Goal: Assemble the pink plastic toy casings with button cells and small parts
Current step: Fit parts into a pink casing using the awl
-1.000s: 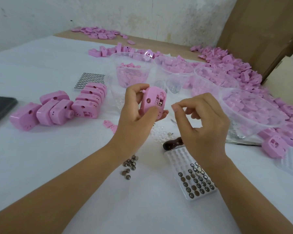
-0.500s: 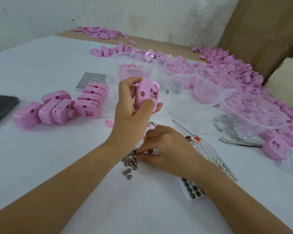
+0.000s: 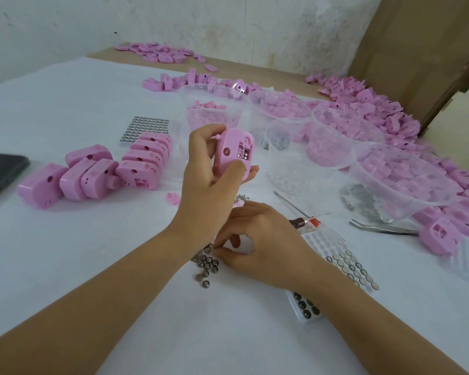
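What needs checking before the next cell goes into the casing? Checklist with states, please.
1. Left hand grips the pink casing, raised: ok.
2. Open compartment faces the camera, with metal showing inside: ok.
3. Room left in the compartment for another cell: cannot tell.
4. Right hand is at the loose button cells, fingertips touching the pile: ok.
5. A single cell pinched: cannot tell.
6. Cell polarity side: cannot tell.
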Available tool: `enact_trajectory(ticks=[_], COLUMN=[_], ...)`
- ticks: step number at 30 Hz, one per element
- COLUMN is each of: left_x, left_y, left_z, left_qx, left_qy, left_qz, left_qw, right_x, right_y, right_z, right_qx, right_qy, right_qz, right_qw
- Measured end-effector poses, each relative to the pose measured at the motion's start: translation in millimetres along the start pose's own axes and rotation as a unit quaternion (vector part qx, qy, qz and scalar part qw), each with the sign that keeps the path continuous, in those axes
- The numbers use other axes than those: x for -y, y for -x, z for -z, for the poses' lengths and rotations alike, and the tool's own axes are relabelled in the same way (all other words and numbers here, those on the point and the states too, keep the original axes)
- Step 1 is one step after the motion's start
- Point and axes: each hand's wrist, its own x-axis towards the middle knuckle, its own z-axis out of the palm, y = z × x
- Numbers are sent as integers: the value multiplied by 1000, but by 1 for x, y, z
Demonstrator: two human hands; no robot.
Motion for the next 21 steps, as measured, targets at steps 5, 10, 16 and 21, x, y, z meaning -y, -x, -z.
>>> enact_trajectory(ticks=[5,10,16,21], left_x=[0,3,7,5], left_y=[1,4,10,11], left_z=[0,0,-4,-6], left_qx=[-8,16,52,70], left_qy=[-6,-28,-70,-86], left_qz=[-5,4,11,7], left_qw=[1000,999,996,994], right_x=[-5,-11,-18,-21], right_y=[4,4,4,3], right_z=[14,28,32,32], right_qx=[-226,-339,-368,-365], right_qy=[37,116,131,132], right_qz=[19,44,21,2], right_qw=[973,932,920,922])
